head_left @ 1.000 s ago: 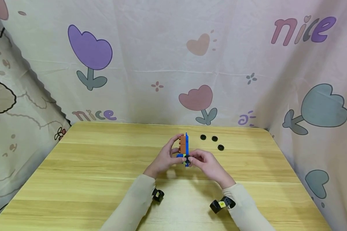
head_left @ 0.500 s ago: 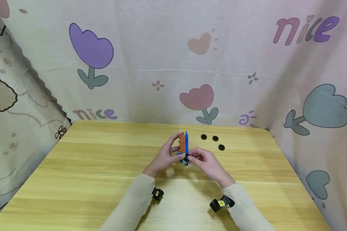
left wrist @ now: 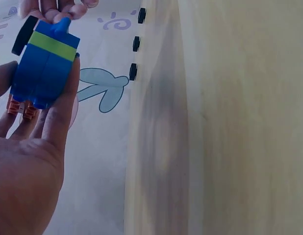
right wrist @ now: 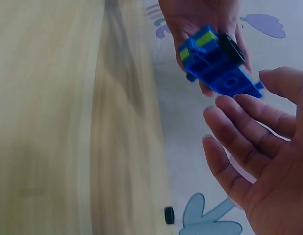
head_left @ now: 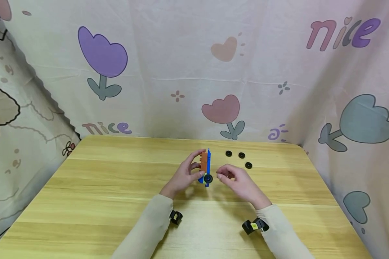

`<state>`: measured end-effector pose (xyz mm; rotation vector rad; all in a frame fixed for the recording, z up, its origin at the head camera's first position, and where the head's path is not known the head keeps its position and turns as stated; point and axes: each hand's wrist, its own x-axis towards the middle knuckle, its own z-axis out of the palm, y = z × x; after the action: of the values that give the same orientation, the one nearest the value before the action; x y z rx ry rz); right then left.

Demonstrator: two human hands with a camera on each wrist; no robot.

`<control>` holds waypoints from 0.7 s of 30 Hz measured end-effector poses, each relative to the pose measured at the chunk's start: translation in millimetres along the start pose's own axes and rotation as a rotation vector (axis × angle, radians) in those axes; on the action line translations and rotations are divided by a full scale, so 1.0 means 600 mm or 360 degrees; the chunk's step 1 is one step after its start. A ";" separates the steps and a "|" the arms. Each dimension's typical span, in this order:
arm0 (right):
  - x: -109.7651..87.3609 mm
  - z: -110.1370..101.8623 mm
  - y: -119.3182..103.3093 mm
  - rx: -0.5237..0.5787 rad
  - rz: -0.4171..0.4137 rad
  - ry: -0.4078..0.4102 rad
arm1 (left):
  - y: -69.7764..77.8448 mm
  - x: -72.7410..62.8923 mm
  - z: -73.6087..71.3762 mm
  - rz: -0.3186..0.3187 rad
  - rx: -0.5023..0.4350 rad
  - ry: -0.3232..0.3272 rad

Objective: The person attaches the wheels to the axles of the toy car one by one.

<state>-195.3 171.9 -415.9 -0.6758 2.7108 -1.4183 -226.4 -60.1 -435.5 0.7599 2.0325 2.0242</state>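
My left hand point(head_left: 182, 178) holds a toy car of building blocks, tipped on end, between thumb and fingers. The car has a blue base point(head_left: 209, 162), orange blocks point(head_left: 204, 162) and a lime-green band point(left wrist: 52, 45) across its blue front. One black wheel point(head_left: 208, 178) sits on the car's side facing right; the opposite side is hidden in the head view. A short gap separates my right hand point(head_left: 240, 182) from the car. Its fingers are loosely bent with nothing between them, as the right wrist view shows, and the thumb stands apart.
Three loose black wheels lie on the wooden table point(head_left: 116, 201) beyond my right hand: one wheel point(head_left: 228, 153) at the left, another wheel point(head_left: 241, 155) beside it, a third wheel point(head_left: 248, 165) nearer. A printed curtain point(head_left: 162, 46) hangs behind the table.
Earlier my right fingers pinched the black wheel at the car's side. They have let go and drawn back to the right, leaving the wheel on the car. My left hand keeps its hold.
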 end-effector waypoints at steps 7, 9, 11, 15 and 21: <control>-0.004 -0.015 0.015 -0.0118 0.0000 0.0054 | -0.003 0.002 0.001 -0.0017 0.0018 0.0042; -0.005 -0.020 0.019 -0.0144 -0.0001 0.0063 | -0.003 0.001 0.001 -0.0006 0.0006 0.0047; -0.006 -0.026 0.024 -0.0165 0.0007 0.0071 | -0.002 0.001 0.001 -0.0001 -0.0004 0.0054; -0.009 -0.039 0.034 -0.0200 0.0027 0.0071 | -0.003 0.000 0.000 -0.0021 0.0006 0.0083; -0.015 -0.059 0.054 -0.0264 0.0067 0.0117 | -0.007 0.001 -0.002 -0.0050 0.0002 0.0114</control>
<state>-206.1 219.0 -422.2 -0.5796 2.9056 -1.2438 -228.4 -60.9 -439.1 0.6607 2.0707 2.0612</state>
